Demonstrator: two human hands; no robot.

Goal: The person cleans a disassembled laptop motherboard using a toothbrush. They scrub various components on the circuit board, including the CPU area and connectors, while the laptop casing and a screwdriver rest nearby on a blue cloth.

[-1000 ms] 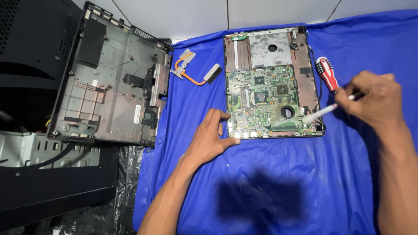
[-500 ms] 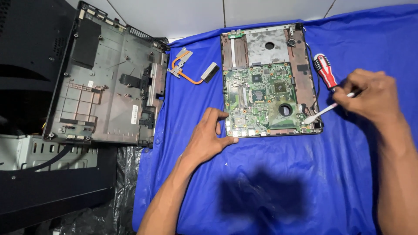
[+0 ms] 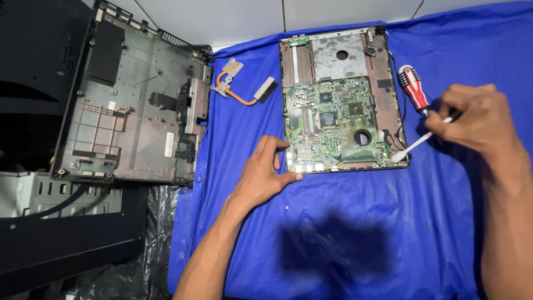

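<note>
Brushing at the laptop base's (image 3: 340, 97) near right corner, the right hand (image 3: 477, 119) pinches a white brush (image 3: 413, 145), its fingers closed on the handle and its tip touching the green board's (image 3: 333, 125) edge. The left hand (image 3: 261, 175), fingers spread and gripping nothing, presses the near left corner. Judgement: keep strokes light and outward, clear of the black cables just beyond the tip, with the brace firm. A red screwdriver (image 3: 413, 89) lies just beyond the right hand.

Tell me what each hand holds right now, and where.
Right hand pinches a white brush by its handle end. Left hand holds nothing; it rests against the laptop base.
</note>
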